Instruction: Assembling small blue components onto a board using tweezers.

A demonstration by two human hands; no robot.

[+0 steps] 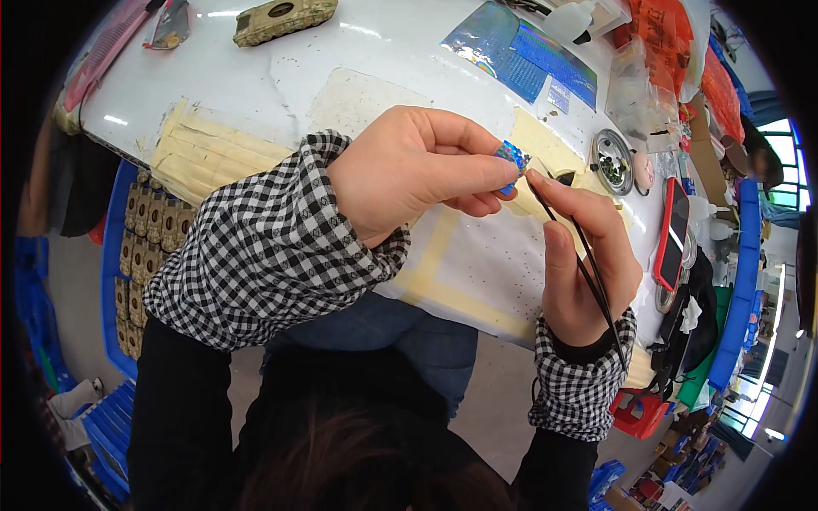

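Two hands are at work above one white desk [400, 51]: the left hand [409, 170] pinches a single small holographic sticker [513, 155], and the right hand [588, 255] holds one pair of black tweezers [588, 264]. Each wrist wears one black-and-white checked sleeve cover, two in all. On the desk lie one large sheet of blue holographic foil [520, 51], one camouflage-coloured toy tank hull [285, 19], one round metal dish [613, 160] of small dark parts too many to count, and one red phone [673, 234]. Beside the desk, one blue crate [115, 255] holds rows of tan tank parts, their number unclear.
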